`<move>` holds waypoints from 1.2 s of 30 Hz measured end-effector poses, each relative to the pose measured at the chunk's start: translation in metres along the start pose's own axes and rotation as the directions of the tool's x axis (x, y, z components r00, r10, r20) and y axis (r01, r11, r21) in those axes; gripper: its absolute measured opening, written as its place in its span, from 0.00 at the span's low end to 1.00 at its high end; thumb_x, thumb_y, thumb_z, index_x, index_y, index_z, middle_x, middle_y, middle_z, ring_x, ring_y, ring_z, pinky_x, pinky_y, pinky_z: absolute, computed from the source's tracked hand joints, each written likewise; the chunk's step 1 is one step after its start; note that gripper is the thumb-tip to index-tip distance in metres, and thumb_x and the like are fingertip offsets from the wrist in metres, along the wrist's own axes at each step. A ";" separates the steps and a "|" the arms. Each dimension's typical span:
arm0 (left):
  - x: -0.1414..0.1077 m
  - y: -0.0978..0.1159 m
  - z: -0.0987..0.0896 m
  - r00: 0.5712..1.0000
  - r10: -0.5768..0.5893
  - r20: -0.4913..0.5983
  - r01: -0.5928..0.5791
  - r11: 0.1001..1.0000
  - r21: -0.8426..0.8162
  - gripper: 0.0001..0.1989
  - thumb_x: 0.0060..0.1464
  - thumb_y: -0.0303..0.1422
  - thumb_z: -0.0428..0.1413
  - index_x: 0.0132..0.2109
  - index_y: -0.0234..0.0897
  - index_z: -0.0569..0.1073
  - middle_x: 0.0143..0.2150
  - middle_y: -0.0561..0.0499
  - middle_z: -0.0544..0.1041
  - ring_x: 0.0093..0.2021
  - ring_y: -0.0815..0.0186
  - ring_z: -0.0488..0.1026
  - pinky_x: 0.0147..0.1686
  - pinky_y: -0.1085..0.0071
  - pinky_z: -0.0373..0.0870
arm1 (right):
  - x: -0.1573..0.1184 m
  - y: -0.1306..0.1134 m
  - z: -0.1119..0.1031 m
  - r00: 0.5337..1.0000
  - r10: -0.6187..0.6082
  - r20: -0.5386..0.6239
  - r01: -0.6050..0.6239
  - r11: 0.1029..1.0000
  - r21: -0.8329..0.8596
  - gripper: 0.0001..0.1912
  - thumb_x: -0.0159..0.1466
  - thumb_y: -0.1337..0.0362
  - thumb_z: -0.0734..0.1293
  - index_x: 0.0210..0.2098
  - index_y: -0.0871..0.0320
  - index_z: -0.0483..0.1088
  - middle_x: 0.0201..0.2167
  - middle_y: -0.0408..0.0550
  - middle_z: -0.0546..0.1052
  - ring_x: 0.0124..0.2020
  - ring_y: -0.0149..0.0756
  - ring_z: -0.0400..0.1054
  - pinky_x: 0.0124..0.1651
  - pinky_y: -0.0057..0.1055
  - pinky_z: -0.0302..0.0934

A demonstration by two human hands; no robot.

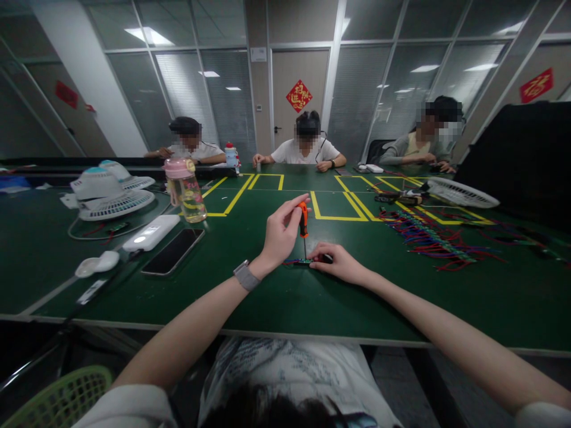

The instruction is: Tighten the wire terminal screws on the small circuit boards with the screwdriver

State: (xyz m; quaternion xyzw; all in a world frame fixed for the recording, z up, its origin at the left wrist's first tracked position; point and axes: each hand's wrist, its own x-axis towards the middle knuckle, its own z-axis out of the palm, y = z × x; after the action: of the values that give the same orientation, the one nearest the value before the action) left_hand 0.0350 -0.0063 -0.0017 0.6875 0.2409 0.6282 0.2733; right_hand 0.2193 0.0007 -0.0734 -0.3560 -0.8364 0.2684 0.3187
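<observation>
So, a big green table [214, 303] stretches wide. On its right side lies a long row of wired boards [439, 239]. Nearer, the left hand [282, 235] has its thumb and fingers closed around a screwdriver [304, 221]. The right hand [339, 264] pinches the end of a small board [303, 262]. The orange and black screwdriver stands almost straight up, its tip down at the small board, which lies on the table.

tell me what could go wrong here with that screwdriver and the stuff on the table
The screwdriver could slip off the small board and jab the right hand, whose fingertips are close to its shaft. Also, the pink-lidded bottle stands near the phone; a knock might topple it onto that.
</observation>
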 end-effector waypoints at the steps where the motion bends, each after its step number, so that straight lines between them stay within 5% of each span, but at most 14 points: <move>1: 0.000 0.001 0.000 1.000 0.005 -0.005 -0.004 1.000 0.017 0.14 0.61 0.32 0.50 0.52 0.38 0.73 0.50 0.45 0.76 0.46 0.64 0.76 0.47 0.67 0.73 | 0.000 0.000 0.000 1.000 -0.001 0.000 0.001 1.000 0.002 0.10 0.59 0.60 0.69 0.37 0.59 0.77 0.31 0.47 0.72 0.32 0.34 0.67 0.38 0.32 0.62; 8: 0.001 -0.001 -0.002 0.995 0.078 -0.056 -0.068 0.983 0.169 0.09 0.55 0.35 0.58 0.43 0.39 0.76 0.41 0.49 0.71 0.38 0.69 0.72 0.37 0.75 0.72 | 0.000 0.002 0.001 1.000 0.006 -0.005 -0.006 1.000 0.008 0.10 0.59 0.59 0.69 0.36 0.59 0.77 0.30 0.46 0.72 0.32 0.33 0.67 0.37 0.31 0.62; 14: 0.001 -0.001 -0.002 0.999 0.045 0.000 -0.045 0.994 0.102 0.14 0.63 0.34 0.46 0.51 0.41 0.73 0.47 0.47 0.74 0.44 0.67 0.73 0.44 0.71 0.71 | 0.000 0.001 0.000 1.000 0.007 0.000 -0.007 1.000 0.006 0.11 0.59 0.59 0.69 0.37 0.59 0.77 0.31 0.47 0.72 0.32 0.34 0.67 0.38 0.32 0.62; 21: 0.001 -0.002 -0.002 0.995 0.088 -0.040 -0.079 0.980 0.184 0.10 0.56 0.36 0.57 0.44 0.40 0.77 0.39 0.50 0.71 0.38 0.69 0.72 0.38 0.74 0.70 | 0.000 0.000 0.000 1.000 0.004 0.004 -0.004 1.000 0.004 0.10 0.59 0.60 0.69 0.37 0.59 0.76 0.30 0.47 0.72 0.32 0.34 0.66 0.38 0.32 0.62; 24: 0.002 -0.001 -0.004 0.995 0.088 -0.043 -0.077 0.974 0.213 0.11 0.59 0.36 0.53 0.45 0.42 0.77 0.39 0.50 0.69 0.39 0.69 0.71 0.41 0.73 0.70 | 0.000 -0.001 0.000 1.000 0.004 0.007 -0.004 1.000 -0.001 0.10 0.59 0.60 0.69 0.37 0.59 0.76 0.30 0.47 0.72 0.32 0.34 0.66 0.38 0.32 0.62; 30: 0.002 -0.001 -0.002 1.000 0.017 0.026 -0.017 1.000 0.022 0.16 0.62 0.33 0.48 0.54 0.39 0.71 0.48 0.46 0.74 0.42 0.68 0.75 0.42 0.71 0.72 | 0.000 -0.002 -0.001 1.000 0.003 0.008 -0.003 1.000 -0.003 0.11 0.59 0.59 0.69 0.37 0.59 0.77 0.31 0.48 0.72 0.32 0.35 0.67 0.39 0.33 0.62; 36: 0.001 0.000 -0.002 0.990 0.118 -0.071 -0.101 0.972 0.212 0.09 0.55 0.35 0.58 0.43 0.39 0.77 0.40 0.49 0.72 0.40 0.68 0.72 0.40 0.73 0.71 | 0.000 0.000 0.000 1.000 0.003 0.013 -0.003 1.000 -0.004 0.11 0.59 0.60 0.69 0.37 0.60 0.76 0.30 0.47 0.72 0.32 0.34 0.66 0.38 0.32 0.62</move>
State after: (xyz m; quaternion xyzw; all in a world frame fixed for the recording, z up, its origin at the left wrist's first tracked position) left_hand 0.0331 -0.0058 -0.0005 0.6977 0.2780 0.6418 0.1547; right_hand 0.2195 0.0014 -0.0732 -0.3562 -0.8385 0.2692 0.3123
